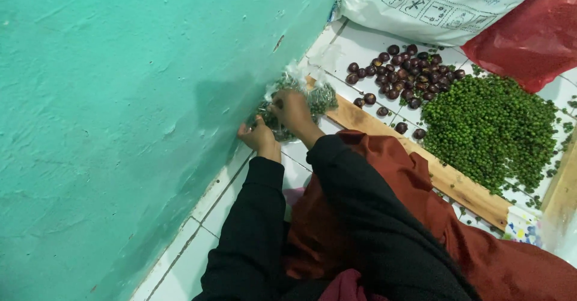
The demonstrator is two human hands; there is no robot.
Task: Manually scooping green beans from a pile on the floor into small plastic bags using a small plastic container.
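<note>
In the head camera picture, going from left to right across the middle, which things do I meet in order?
Teal wall → left hand → right hand, on a clear plastic bag of small green grains → wooden plank → dark brown round fruits → heap of small green grains.

Clear plastic bag (300,99) of green peppercorns, crumpled against the turquoise wall (120,126).

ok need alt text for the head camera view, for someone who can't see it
Seen from above, a person's left hand and right hand grip a clear plastic bag of small green bits against a turquoise wall. To the right, on the white tiled floor, lie a pile of dark round fruits, a heap of green berries and a wooden plank.
</note>
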